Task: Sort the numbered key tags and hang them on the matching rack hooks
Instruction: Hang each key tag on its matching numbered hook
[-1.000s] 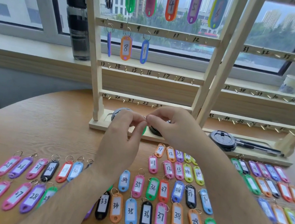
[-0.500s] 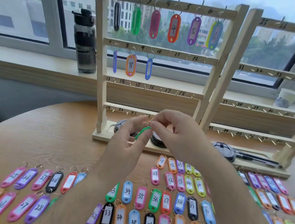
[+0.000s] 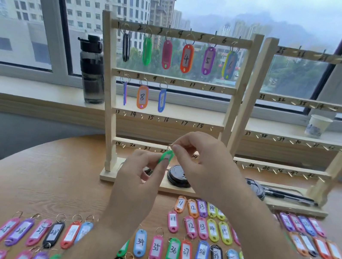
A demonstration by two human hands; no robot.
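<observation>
Wood desk (image 3: 46,165), far left: loose row of tags marked 25 to 28 (image 3: 39,231); dark water bottle (image 3: 92,68) on the windowsill behind them; left rack (image 3: 107,96) next, hooks 1 to 9 filled, the rest look bare, part of the bottom rail is hidden behind the hands.

Left hand (image 3: 135,189) is raised in front of the rack base, thumb and forefinger pinching the body of the green tag (image 3: 166,158); tag is off the desk, tilted, below the 19–24 rail; its number is unreadable. Right hand (image 3: 202,164) just beside it, fingers closed on the tag's metal ring (image 3: 170,145).

Step, my read: orienting tag and ring before hanging; tags from 11 up lie on the desk, so this is likely 10.

Next move needs: lift to hook 10 (image 3: 184,84) on the second rail, ring held open-face to the hook tip, left hand lets go so the tag can drop plumb; avoid knocking the blue tag at 9 (image 3: 161,100).

Right rack (image 3: 299,141) has no tags; paper cup (image 3: 317,125) on the sill far right.
</observation>
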